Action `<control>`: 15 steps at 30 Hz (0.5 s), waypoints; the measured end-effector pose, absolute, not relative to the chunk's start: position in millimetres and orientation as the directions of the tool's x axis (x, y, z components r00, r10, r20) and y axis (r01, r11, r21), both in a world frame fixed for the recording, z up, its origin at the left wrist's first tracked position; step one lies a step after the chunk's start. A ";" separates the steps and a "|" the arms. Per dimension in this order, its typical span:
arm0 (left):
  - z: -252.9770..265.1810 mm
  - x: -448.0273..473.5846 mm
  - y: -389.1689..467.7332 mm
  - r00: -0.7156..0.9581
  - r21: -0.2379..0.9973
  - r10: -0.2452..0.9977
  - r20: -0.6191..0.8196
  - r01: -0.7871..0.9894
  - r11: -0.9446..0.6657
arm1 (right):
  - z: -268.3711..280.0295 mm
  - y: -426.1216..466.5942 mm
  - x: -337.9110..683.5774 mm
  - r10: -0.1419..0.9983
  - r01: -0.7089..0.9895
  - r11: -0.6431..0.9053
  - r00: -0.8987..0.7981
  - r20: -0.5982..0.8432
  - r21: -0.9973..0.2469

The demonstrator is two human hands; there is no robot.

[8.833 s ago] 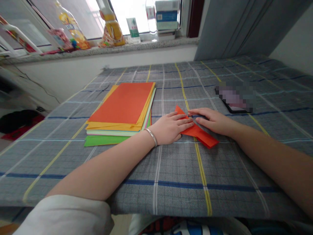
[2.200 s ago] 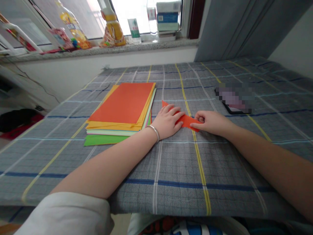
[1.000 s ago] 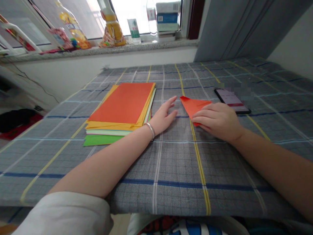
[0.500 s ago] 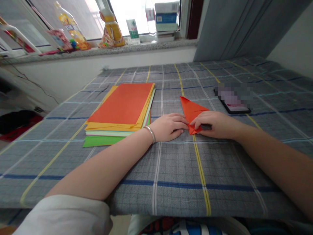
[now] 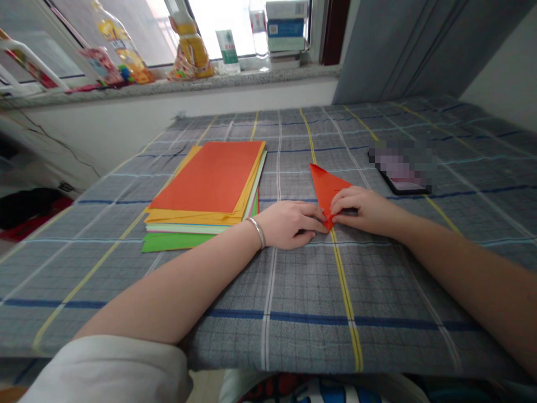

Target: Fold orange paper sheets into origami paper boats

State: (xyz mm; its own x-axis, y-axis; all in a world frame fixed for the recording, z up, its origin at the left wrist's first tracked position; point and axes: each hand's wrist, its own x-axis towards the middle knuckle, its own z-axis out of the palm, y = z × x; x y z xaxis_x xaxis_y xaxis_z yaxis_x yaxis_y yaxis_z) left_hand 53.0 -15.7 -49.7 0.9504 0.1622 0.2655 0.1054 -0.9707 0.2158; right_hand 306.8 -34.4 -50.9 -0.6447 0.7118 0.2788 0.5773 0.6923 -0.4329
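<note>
A folded orange-red sheet of paper (image 5: 328, 187) lies flat on the checked cloth, its narrow tip pointing away from me. My left hand (image 5: 291, 224), with a silver bangle at the wrist, holds the paper's near left corner down with bent fingertips. At the near right edge, the fingers and thumb of my right hand (image 5: 356, 208) close on the same paper. The two hands' fingertips almost meet there and cover part of the near corner. To the left of my left hand is a stack of coloured paper (image 5: 210, 176), orange-red on top with yellow, white and green below.
A phone (image 5: 400, 173), partly blurred out, lies right of the paper. Grey checked cloth (image 5: 302, 291) covers the table. On the windowsill (image 5: 251, 78) at the back stand bottles, a green-and-white tube (image 5: 227, 50) and stacked boxes (image 5: 286, 33). A grey curtain (image 5: 390, 50) hangs at right.
My right hand has shifted slightly left and up, its fingers drawn in toward the near corner. My left fingertips have slid a little toward me along the paper, which has narrowed at its near end.
</note>
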 end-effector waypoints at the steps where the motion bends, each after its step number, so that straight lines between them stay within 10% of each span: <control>1: -49.5 53.2 -15.9 0.951 0.214 0.162 0.264 0.106 -0.971 | -52.1 -33.9 305.9 0.726 0.593 0.678 -0.633 0.270 -0.434; 15: -48.6 55.0 -17.8 0.958 0.172 0.150 0.244 0.109 -0.979 | -56.9 -33.8 299.1 0.814 0.689 0.569 -0.549 0.190 -0.449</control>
